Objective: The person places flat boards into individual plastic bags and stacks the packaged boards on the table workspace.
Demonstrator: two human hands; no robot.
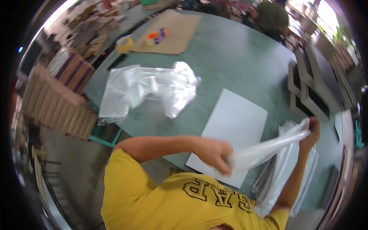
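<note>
Left hand closed around one end of a clear plastic bag; right hand pinches its other end, higher and further right. Bag stretched taut between both hands, above a white sheet on the green desk. More clear bags stacked below the right hand. Crumpled plastic sheet lies well apart, upper left

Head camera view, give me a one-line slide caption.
Both hands, left hand and right hand, stretch a clear plastic bag above a white board.
</note>
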